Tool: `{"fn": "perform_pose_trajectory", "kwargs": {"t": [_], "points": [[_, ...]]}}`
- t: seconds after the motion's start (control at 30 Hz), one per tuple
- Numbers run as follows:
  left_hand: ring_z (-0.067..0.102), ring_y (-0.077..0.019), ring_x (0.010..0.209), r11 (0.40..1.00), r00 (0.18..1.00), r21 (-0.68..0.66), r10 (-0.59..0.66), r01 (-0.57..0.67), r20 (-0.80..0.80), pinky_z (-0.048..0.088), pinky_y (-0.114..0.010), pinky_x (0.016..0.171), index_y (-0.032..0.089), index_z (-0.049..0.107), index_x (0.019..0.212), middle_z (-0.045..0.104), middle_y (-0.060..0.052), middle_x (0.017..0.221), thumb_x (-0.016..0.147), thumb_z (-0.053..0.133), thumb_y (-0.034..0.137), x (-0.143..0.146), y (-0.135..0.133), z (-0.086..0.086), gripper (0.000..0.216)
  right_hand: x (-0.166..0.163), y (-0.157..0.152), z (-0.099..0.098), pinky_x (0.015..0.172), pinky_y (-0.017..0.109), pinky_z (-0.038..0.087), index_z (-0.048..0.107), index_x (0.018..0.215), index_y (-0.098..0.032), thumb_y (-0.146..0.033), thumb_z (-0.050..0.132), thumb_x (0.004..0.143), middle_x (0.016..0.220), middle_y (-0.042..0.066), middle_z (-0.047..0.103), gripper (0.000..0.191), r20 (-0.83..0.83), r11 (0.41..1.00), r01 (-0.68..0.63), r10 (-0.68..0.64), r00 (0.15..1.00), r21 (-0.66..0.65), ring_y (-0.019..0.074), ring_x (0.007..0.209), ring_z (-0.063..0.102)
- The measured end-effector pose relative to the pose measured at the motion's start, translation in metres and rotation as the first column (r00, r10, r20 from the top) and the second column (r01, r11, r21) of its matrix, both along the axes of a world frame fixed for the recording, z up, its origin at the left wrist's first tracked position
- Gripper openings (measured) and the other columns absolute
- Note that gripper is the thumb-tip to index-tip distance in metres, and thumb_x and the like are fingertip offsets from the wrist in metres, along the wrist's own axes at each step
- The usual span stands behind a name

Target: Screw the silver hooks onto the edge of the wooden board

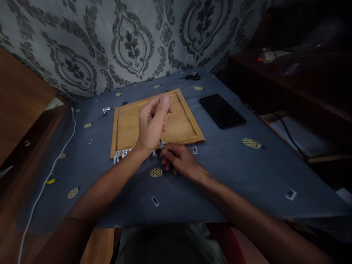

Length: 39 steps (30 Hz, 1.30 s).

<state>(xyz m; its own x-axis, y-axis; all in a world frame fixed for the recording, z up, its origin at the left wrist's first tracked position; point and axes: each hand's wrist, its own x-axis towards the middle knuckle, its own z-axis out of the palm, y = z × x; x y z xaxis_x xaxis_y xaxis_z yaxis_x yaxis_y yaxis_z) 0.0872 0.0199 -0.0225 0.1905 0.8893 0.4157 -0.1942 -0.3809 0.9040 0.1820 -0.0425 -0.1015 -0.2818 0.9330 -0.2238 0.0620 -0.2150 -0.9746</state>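
A wooden panel [129, 121] with a raised frame lies flat on the cloth-covered table. Along its near edge sit several small metal hinges [124, 153], the left ones partly over the rim. My left hand [152, 123] is closed above the panel. From under its fingers a thin dark shaft, apparently of a screwdriver [160, 140], points down to a hinge [161, 145] on the near edge; the handle is hidden in the fist. Just right of that hinge, my right hand [178, 157] pinches at it with thumb and forefinger.
A black tablet or phone [222, 111] lies right of the panel. A loose metal hinge [106, 109] is to its left, and a dark object like keys [193, 76] lies at the back. A white cable [62, 151] runs down the left edge; a patterned curtain [132, 44] hangs behind.
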Motion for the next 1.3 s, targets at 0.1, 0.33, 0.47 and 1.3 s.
{"fn": "perform_pose_trajectory", "kwargs": {"t": [0.1,0.33,0.47,1.3], "points": [[0.025,-0.0048,0.035,0.998,0.997,0.02,-0.06,0.061,-0.048,0.021,-0.02,0.036,0.02,0.051,0.065,0.029,0.009,0.041,0.092,0.06,0.057,-0.002,0.002,0.0,0.047,0.0,0.0,0.0,0.035,0.016,0.04,0.056,0.073,-0.02,-0.023,0.054,0.089,0.061,-0.002,0.062,0.017,-0.006,1.0,0.003,-0.003,1.0,-0.007,0.0093,0.045,0.058],[0.024,-0.0042,0.031,0.972,0.971,-0.014,-0.234,0.233,-0.055,0.02,-0.021,0.032,0.02,0.053,0.061,0.029,0.009,0.038,0.09,0.062,0.059,-0.004,0.012,0.002,0.05,0.001,0.0,-0.001,0.034,0.014,0.04,0.056,0.074,-0.02,-0.023,0.054,0.09,0.06,-0.002,0.06,0.017,-0.01,1.0,-0.005,0.005,1.0,-0.003,0.0084,0.045,0.057],[0.025,-0.004,0.03,0.942,0.94,-0.081,-0.332,0.326,-0.075,0.022,-0.02,0.032,0.019,0.053,0.058,0.028,0.009,0.037,0.087,0.065,0.059,-0.008,0.015,0.007,0.051,0.003,0.0,0.001,0.035,0.015,0.041,0.056,0.075,-0.02,-0.023,0.051,0.091,0.062,-0.002,0.061,0.017,0.004,1.0,-0.024,0.024,1.0,0.002,0.009,0.046,0.058],[0.016,-0.0049,0.032,0.997,0.994,-0.031,-0.073,0.075,0.079,0.018,-0.02,0.032,0.021,0.048,0.063,0.018,0.01,0.041,0.092,0.059,0.058,-0.018,0.009,0.032,0.048,0.0,0.0,0.0,0.034,0.015,0.038,0.056,0.072,-0.02,-0.022,0.054,0.09,0.06,-0.002,0.061,0.018,-0.013,1.0,0.0,-0.001,1.0,-0.013,0.0087,0.045,0.057]]}}
